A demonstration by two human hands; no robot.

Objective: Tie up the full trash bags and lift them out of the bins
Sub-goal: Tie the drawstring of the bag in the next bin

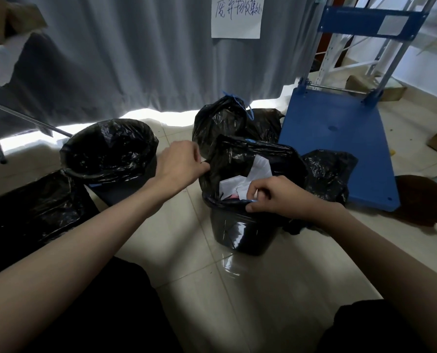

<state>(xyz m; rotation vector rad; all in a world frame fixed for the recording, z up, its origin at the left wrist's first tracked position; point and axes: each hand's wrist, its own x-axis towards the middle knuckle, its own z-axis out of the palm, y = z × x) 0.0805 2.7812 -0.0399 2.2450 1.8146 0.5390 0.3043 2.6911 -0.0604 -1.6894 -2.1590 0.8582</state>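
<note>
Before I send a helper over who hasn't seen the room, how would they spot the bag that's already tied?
Start at the blue cart by the grey curtain. Left of its deck, behind the bin that both hands are working on, sits the tied bag. Unlike the open bags lining the bins, it stands on the floor, its neck gathered shut with a blue drawstring.

Bag I grip: glossy black. Bin: black. Paper inside: white. Tied bag: black, blue drawstring. Cart: blue. Curtain: grey. Floor: beige tile.
</note>
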